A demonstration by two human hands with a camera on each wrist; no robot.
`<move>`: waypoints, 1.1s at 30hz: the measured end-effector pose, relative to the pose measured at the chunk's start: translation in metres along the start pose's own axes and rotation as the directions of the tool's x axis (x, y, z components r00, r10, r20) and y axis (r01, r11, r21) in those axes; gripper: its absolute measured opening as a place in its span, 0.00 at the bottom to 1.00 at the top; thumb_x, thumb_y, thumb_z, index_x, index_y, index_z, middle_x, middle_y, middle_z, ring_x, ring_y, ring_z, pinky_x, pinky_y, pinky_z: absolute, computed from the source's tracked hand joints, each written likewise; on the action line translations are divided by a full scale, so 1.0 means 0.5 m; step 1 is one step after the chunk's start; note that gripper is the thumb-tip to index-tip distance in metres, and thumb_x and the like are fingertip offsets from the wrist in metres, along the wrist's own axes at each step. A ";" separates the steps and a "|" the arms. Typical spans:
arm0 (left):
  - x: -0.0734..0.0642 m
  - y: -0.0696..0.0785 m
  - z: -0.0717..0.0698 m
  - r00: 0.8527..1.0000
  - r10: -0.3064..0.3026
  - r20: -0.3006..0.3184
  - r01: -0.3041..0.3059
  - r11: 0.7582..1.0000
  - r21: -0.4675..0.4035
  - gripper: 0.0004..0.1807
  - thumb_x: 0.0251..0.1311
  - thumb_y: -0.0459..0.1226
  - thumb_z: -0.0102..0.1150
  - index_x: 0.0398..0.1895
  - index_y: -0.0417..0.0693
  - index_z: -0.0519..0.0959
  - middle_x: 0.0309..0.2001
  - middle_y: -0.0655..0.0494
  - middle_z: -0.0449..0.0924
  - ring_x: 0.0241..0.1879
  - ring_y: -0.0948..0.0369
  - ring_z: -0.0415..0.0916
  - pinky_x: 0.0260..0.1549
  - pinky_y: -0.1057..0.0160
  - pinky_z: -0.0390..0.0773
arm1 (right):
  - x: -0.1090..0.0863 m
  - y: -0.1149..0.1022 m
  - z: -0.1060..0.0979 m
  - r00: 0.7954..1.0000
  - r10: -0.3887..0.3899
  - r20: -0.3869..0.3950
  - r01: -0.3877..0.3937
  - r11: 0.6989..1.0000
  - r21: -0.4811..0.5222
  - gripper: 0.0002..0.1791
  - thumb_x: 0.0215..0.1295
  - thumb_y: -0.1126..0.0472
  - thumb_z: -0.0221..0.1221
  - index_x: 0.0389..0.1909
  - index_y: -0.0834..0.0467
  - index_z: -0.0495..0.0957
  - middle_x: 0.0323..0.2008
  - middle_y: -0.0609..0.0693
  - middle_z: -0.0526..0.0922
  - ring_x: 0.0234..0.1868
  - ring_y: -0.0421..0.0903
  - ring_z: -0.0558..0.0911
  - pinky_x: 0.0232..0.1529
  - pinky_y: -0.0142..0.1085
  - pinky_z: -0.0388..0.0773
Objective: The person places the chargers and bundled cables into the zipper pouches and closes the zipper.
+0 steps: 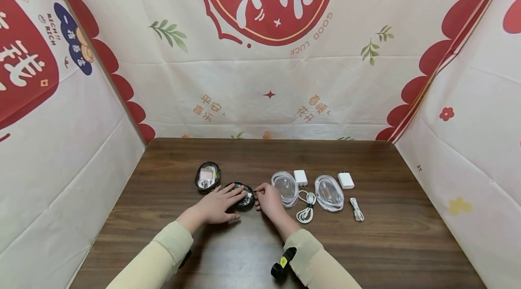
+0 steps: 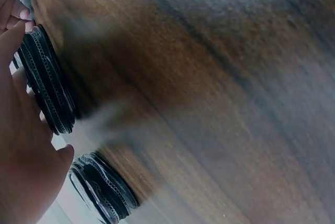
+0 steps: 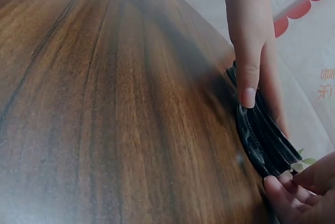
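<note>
A small oval zip case (image 1: pixel 245 204) with black edging and a see-through top lies on the wooden table. My left hand (image 1: pixel 218 205) rests on it from the left with its fingers stretched over the top. At its right end, my right hand (image 1: pixel 269 199) pinches the zipper pull, which the fingers mostly hide. The black side with its zipper teeth shows in the right wrist view, where the thumb of the left hand (image 3: pixel 250 41) touches the case (image 3: pixel 261 140). A second black-edged case (image 1: pixel 207 177), with something pale inside, lies up and left of the left hand.
Right of the hands lie two clear cases with whitish rims, one nearer (image 1: pixel 286 188) and one farther (image 1: pixel 329 193). Two white charger plugs (image 1: pixel 300 177) and two bundled white cables (image 1: pixel 307 207) lie around them. Printed cloth walls (image 1: pixel 260 76) enclose the table's back and sides.
</note>
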State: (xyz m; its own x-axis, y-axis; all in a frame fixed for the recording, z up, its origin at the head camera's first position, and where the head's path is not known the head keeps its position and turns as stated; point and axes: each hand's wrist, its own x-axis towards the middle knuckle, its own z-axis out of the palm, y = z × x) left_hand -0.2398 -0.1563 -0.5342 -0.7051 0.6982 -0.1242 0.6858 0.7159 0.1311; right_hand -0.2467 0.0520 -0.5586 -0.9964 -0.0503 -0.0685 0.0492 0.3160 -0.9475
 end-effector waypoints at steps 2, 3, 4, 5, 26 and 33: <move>0.001 0.000 0.002 1.000 -0.005 0.000 0.005 1.000 -0.001 0.39 0.66 0.60 0.50 0.76 0.58 0.57 0.76 0.58 0.51 0.74 0.49 0.46 0.65 0.38 0.54 | -0.001 0.001 -0.002 1.000 0.009 0.016 -0.010 0.999 0.048 0.06 0.67 0.74 0.50 0.39 0.71 0.75 0.23 0.56 0.78 0.17 0.47 0.80 0.17 0.38 0.80; 0.001 0.000 0.003 1.000 -0.007 0.000 0.007 1.000 -0.001 0.39 0.65 0.60 0.50 0.76 0.58 0.57 0.76 0.58 0.51 0.74 0.49 0.46 0.65 0.37 0.54 | -0.001 0.002 -0.003 1.000 0.014 0.025 -0.016 0.998 0.064 0.06 0.68 0.74 0.49 0.40 0.71 0.74 0.23 0.56 0.78 0.17 0.47 0.80 0.17 0.39 0.81; 0.002 0.000 0.004 1.000 -0.007 -0.001 0.007 1.000 0.001 0.39 0.65 0.60 0.50 0.76 0.58 0.57 0.76 0.57 0.51 0.74 0.49 0.46 0.65 0.37 0.54 | -0.001 0.003 -0.004 0.999 0.020 0.034 -0.023 0.997 0.078 0.06 0.69 0.75 0.49 0.40 0.72 0.74 0.24 0.57 0.78 0.17 0.47 0.81 0.17 0.39 0.81; 0.002 0.000 0.005 1.000 -0.006 -0.004 0.006 1.000 -0.001 0.40 0.65 0.60 0.51 0.76 0.58 0.57 0.76 0.57 0.51 0.74 0.49 0.46 0.65 0.37 0.54 | -0.001 0.003 -0.005 0.999 0.025 0.042 -0.028 0.996 0.084 0.06 0.69 0.74 0.48 0.41 0.71 0.73 0.23 0.57 0.78 0.17 0.48 0.81 0.17 0.39 0.81; 0.004 0.004 0.015 0.998 -0.056 -0.008 0.056 0.998 -0.034 0.40 0.63 0.63 0.49 0.76 0.61 0.57 0.76 0.60 0.49 0.74 0.51 0.44 0.66 0.39 0.52 | -0.020 0.019 -0.032 0.955 0.095 0.280 -0.150 0.972 0.182 0.06 0.72 0.73 0.42 0.44 0.69 0.66 0.25 0.61 0.82 0.19 0.49 0.83 0.20 0.42 0.82; 0.005 0.010 0.012 0.999 -0.051 -0.018 0.050 0.996 -0.073 0.40 0.63 0.60 0.53 0.75 0.57 0.59 0.76 0.55 0.51 0.73 0.46 0.46 0.65 0.36 0.53 | -0.030 0.020 -0.028 0.949 0.064 0.309 -0.118 0.980 0.160 0.06 0.71 0.74 0.42 0.43 0.69 0.66 0.25 0.62 0.82 0.20 0.50 0.83 0.19 0.42 0.82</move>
State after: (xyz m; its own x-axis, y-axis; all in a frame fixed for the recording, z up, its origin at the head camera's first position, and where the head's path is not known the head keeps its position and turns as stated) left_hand -0.2368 -0.1509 -0.5399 -0.7425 0.6602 -0.1128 0.6348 0.7474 0.1958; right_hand -0.2324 0.0690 -0.5625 -0.9209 -0.3202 -0.2223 0.1773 0.1640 -0.9704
